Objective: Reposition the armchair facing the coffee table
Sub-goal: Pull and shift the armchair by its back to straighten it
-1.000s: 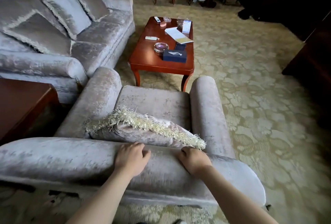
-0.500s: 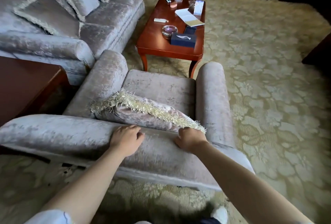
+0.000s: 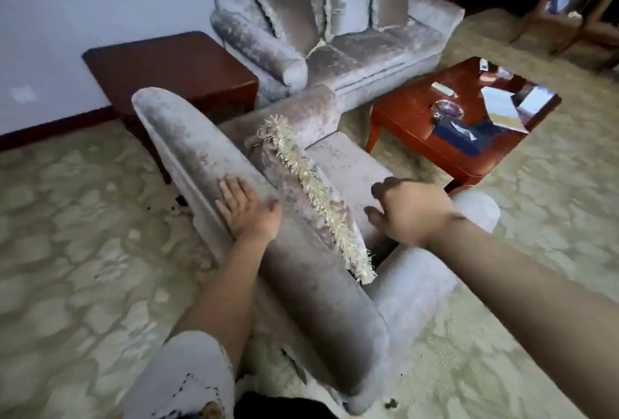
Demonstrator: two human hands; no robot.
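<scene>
The grey velvet armchair (image 3: pixel 187 150) stands diagonally in front of me, its seat pointing toward the red-brown coffee table (image 3: pixel 412 127) at the right. A fringed cushion (image 3: pixel 301 190) leans against the inside of the backrest. My left hand (image 3: pixel 248 212) lies flat on the top of the backrest, fingers stretched out and apart. My right hand (image 3: pixel 408 210) hovers over the seat near the right armrest (image 3: pixel 422 288), fingers loosely curled, holding nothing. The image is motion-blurred.
A matching grey sofa (image 3: pixel 368 50) with cushions stands against the wall behind the chair. A dark wooden side table (image 3: pixel 167 63) sits close to the chair's left corner. The coffee table carries a blue tissue box (image 3: pixel 462 133), an ashtray (image 3: pixel 447 108) and papers (image 3: pixel 499 105). Patterned carpet lies all around.
The view has swung, so the chair now lies diagonally. My right hand has let go of the backrest and lifted over the seat. My left hand has flattened on the backrest.
</scene>
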